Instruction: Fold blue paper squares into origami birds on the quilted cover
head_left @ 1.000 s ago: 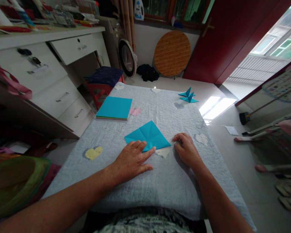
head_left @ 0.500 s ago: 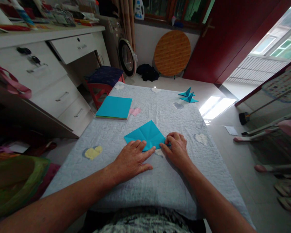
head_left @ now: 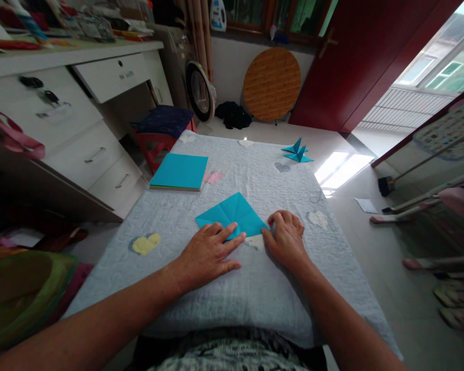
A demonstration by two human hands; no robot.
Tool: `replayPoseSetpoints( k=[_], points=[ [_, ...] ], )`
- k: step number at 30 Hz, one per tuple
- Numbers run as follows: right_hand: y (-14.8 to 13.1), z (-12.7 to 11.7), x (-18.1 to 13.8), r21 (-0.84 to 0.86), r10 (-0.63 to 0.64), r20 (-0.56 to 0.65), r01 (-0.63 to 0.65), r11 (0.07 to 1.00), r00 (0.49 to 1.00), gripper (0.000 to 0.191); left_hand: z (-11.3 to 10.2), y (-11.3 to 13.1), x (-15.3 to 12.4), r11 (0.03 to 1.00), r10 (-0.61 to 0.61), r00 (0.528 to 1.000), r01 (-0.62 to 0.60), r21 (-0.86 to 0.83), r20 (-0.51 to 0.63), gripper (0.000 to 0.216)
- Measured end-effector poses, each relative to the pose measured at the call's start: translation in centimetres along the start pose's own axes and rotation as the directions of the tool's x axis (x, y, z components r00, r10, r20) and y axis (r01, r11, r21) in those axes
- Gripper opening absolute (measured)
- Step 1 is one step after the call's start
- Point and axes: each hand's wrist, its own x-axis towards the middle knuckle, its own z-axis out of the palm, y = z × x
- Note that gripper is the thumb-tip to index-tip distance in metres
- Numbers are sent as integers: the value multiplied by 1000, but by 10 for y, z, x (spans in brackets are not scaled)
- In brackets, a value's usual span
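Note:
A blue paper square (head_left: 234, 212) with fold creases lies like a diamond on the light grey quilted cloth (head_left: 201, 288) in front of me. My left hand (head_left: 206, 252) rests flat on the paper's near corner, fingers stretched out. My right hand (head_left: 286, 238) sits at the paper's right corner with its fingers curled and pinched on that corner. A stack of blue paper sheets (head_left: 180, 172) lies at the far left of the cloth. Two folded blue paper figures (head_left: 297, 153) stand at the far right edge.
A white desk with drawers (head_left: 81, 118) stands close on the left, a red stool (head_left: 158, 141) beside it. A round wooden board (head_left: 271, 84) leans on the far wall. Chair legs and a broom (head_left: 386, 185) are on the floor to the right.
My right hand slid left from the bare cloth onto the paper's right corner and closed on it. My left hand stayed flat on the near corner.

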Motion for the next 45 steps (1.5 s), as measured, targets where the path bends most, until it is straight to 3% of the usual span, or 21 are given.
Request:
replayPoseSetpoints(
  k=[6, 8, 10, 13, 16, 19, 23, 26, 29, 31, 35, 45],
  points=[
    [21, 0, 4, -25, 89, -35, -90, 996, 995, 14, -1, 0, 0, 1000, -4, 1000, 4, -5, 0, 60],
    [26, -5, 5, 13, 139, -110, -138, 990, 984, 13, -1, 0, 0, 1000, -4, 1000, 4, -4, 1, 60],
    [26, -11, 5, 110, 124, -207, -103, 989, 971, 14, 0, 0, 0, 1000, -3, 1000, 3, 2, 5, 60],
    [12, -19, 1, 328, -32, -263, 120, 937, 964, 16, 1, 0, 1, 1000, -4, 1000, 4, 10, 2, 60],
    [-6, -19, -7, 483, -323, -70, 316, 816, 944, 24, 2, 1, 1, 1000, -7, 1000, 8, 23, -9, 61],
    [-17, -11, -11, 469, -523, 44, 444, 763, 851, 31, 5, 1, 0, 999, -6, 999, 8, 39, -34, 63],
    [-18, -2, -10, 380, -599, 34, 544, 748, 800, 29, 7, 1, -4, 999, 4, 998, -2, 36, -64, 62],
    [-14, 0, -8, 340, -506, -13, 479, 809, 863, 23, 6, 0, -5, 1000, 13, 998, -11, 27, -67, 61],
    [-6, -2, -4, 282, -282, -50, 284, 916, 958, 19, 4, 0, -4, 1000, 16, 997, -15, 21, -75, 60],
    [1, -4, -1, 246, -179, -11, 176, 953, 984, 18, 4, 1, -3, 1000, 22, 996, -21, 14, -88, 60],
    [10, -7, 2, 228, -149, 91, 125, 966, 985, 14, 11, 5, -2, 998, 59, 995, -59, -1, -84, 60],
    [9, -10, 7, 206, -113, 147, 81, 975, 983, 9, 15, 4, -3, 997, 79, 995, -79, -1, -66, 59]
  ],
)
